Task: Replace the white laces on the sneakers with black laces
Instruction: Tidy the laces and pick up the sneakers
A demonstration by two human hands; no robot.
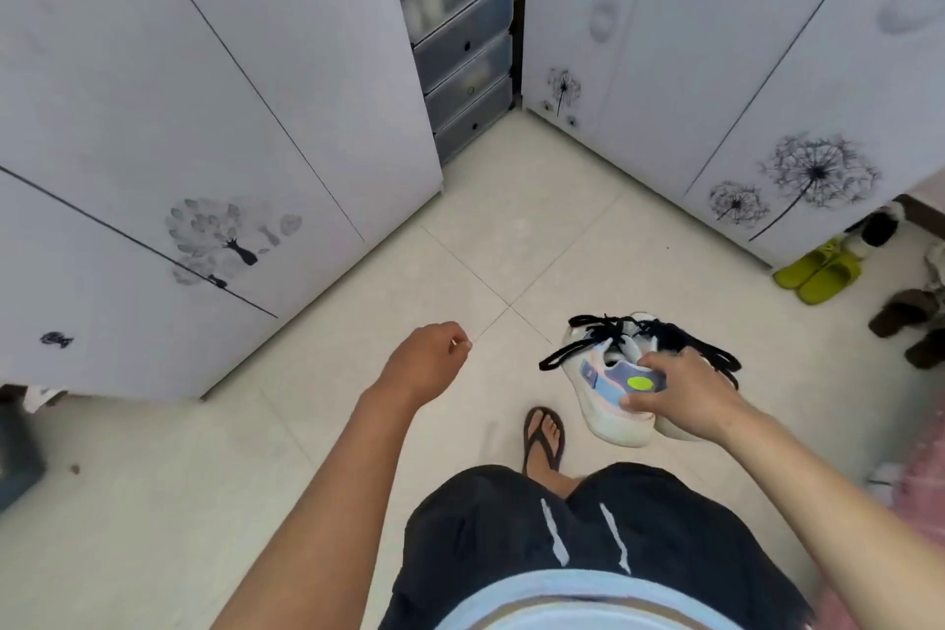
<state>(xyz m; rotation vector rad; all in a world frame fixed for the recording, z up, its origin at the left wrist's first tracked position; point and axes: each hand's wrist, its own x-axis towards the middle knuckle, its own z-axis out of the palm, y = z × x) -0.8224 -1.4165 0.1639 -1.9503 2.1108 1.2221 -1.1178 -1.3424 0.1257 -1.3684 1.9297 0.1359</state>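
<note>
Head view looked down at a person standing on a pale tiled floor (358,425). Two hands showed. The right hand (685,394) held two sneakers (603,404) together, side by side, up off the floor. Its thumb and fingers were curled round the heel tops, so that grip was clasped on the pair. Both sneakers were white with blue and pink patches, and one had a bright green dot near the heel. Black laces (659,338) were threaded in both shoes, and their loose ends hung out to the left and to the right. No white lace showed on them.

The left hand (429,358) was out in front, well apart from the sneakers. Its fingers were curled loosely and it held nothing, though a tiny pale bit near the fingertips was too small to tell.

One foot in a dark flip-flop (543,440) stood just below the sneakers. The person wore black shorts (511,553) with two white strings.

Two white cupboards stood around: one cupboard (179,118) on the left and another cupboard (716,41) on the right, with dandelion pictures. Between them stood a stack of drawers (465,46), four at least. Two green slippers (818,271) lay by the right cupboard, with dark shoes (910,317) near them.
</note>
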